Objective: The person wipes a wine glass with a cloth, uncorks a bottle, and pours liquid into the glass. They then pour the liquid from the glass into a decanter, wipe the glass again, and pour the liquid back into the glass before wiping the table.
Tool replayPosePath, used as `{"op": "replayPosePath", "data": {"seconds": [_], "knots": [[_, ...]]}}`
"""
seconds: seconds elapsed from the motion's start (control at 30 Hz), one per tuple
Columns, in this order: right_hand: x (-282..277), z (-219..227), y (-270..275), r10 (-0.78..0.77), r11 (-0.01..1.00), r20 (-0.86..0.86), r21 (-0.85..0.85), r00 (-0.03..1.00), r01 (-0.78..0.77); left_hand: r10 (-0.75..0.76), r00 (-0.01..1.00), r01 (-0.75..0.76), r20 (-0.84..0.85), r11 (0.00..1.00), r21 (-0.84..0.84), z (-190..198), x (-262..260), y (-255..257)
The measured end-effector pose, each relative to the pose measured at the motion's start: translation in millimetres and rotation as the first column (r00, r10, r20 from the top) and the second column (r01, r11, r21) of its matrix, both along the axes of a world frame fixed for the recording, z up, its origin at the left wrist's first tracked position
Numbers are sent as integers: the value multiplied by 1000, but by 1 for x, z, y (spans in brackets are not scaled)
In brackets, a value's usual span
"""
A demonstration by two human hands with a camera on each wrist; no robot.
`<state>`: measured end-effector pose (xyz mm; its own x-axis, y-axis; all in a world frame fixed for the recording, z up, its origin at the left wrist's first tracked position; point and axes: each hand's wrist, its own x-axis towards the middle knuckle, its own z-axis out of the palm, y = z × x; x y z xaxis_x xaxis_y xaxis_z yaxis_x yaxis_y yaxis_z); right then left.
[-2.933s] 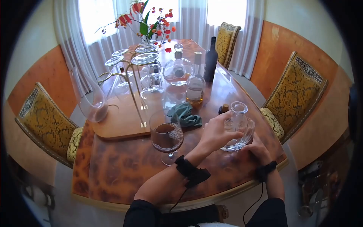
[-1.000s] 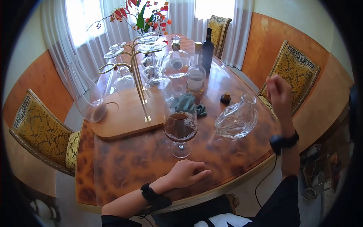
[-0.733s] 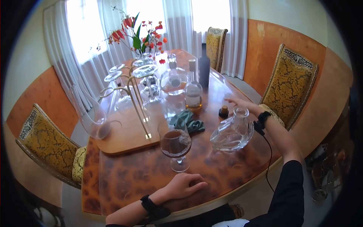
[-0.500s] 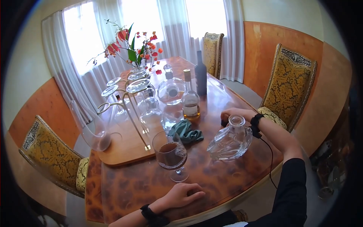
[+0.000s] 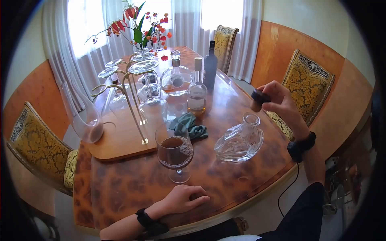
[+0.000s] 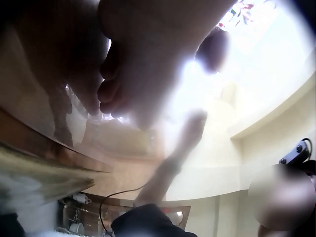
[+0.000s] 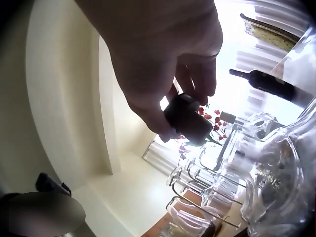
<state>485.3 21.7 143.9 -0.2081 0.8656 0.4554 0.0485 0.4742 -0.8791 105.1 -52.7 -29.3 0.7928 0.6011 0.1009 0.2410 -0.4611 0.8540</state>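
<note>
My right hand [image 5: 283, 102] pinches a stopper [image 5: 259, 99] with a black cap and a cork end between thumb and fingers. In the head view it is raised above the right side of the table, cork end downward. Just below and left of it stands a clear cut-glass decanter [image 5: 240, 142], its neck uncovered and tilted to the right. My left hand [image 5: 183, 199] rests on the table near the front edge, fingers loosely bent and holding nothing. Close beyond that hand is a large stemmed glass [image 5: 175, 152] of brown, bubbly liquid.
A crumpled green cloth [image 5: 189, 125] lies behind the glass. To the left, a wooden board [image 5: 116, 148] carries a brass rack [image 5: 132, 108] of hanging glasses, with a tall slanted decanter [image 5: 86, 120] at its edge. Behind stand an amber bottle [image 5: 196, 98] and a dark bottle [image 5: 210, 66].
Both hands have left the cut-glass decanter. The left came to rest at the front edge; the right reached behind the decanter, picked the stopper off the table and lifted it.
</note>
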Motion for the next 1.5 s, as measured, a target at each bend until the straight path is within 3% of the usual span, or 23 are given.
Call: {"op": "replayPosePath", "data": {"seconds": [0.07, 0.27, 0.33, 0.37, 0.43, 0.47, 0.53, 0.63, 0.67, 0.73, 0.8, 0.87, 1.0, 1.2, 1.27, 1.3, 1.33, 1.43, 1.5], "knots": [[-7, -2, -6, -75, 985, 256, 169, 964, 31, -4, 1000, 3, 3, 999, 43, 1, -1, 0], [-25, 10, -23, -180, 974, 511, 214, 841, 78, -7, 1000, 7, 3, 999, 52, 6, -1, -1], [-33, 24, -29, -249, 960, 671, 266, 698, 86, -2, 1000, 2, -6, 999, 49, 7, -2, -2], [-36, 31, -28, -243, 961, 677, 264, 695, 79, -4, 1000, 5, -24, 999, 49, 8, -2, -2], [-38, 48, -21, -310, 939, 802, 342, 510, 32, -1, 1000, 1, -11, 999, 51, 6, -2, -1], [-42, 53, -15, -308, 940, 805, 339, 507, 33, -5, 1000, 5, -11, 998, 58, 6, -3, -1], [-62, 60, 2, -197, 980, 812, 155, 549, 122, -5, 1000, 6, -13, 999, 46, 5, -3, -1], [-78, 51, 39, -46, 994, 931, 9, 361, 105, -10, 1000, 10, -6, 999, 42, 5, 0, -1], [-81, 45, 40, -42, 994, 929, 3, 369, 108, -3, 1000, 3, 12, 999, 45, 4, -1, -1], [-88, 33, 44, 102, 966, 912, -186, 398, 179, 0, 1000, 1, -14, 998, 58, 6, -3, 0], [-83, 25, 46, 118, 967, 897, -201, 425, 155, 6, 1000, -5, -17, 999, 46, 4, -3, -1], [-84, 26, 37, 39, 995, 895, -76, 443, 67, 5, 998, -11, 65, 996, 90, -3, -3, 0], [-80, 26, 38, 105, 981, 854, -173, 510, 88, 20, 1000, -20, 1, 1000, 17, 2, -4, 1], [-84, 27, 42, 173, 974, 881, -221, 441, 60, 22, 1000, -22, 17, 1000, -1, 0, -4, 3], [-84, 23, 43, 119, 981, 887, -174, 447, 84, 14, 1000, -14, 14, 1000, 6, 0, -5, 3], [-82, 20, 44, 81, 997, 902, -81, 425, -19, 11, 1000, -10, 17, 1000, -9, 0, -4, 3], [-82, 18, 42, 88, 996, 902, -89, 422, -16, 10, 1000, -10, 11, 1000, -17, 0, -4, 3], [-85, 19, 39, 71, 992, 879, -112, 471, 59, 12, 1000, -12, -7, 1000, -9, 2, -4, 4], [-83, 19, 44, 163, 978, 859, -206, 485, 36, 10, 1000, -10, -20, 1000, 4, 3, -4, 4]]}}
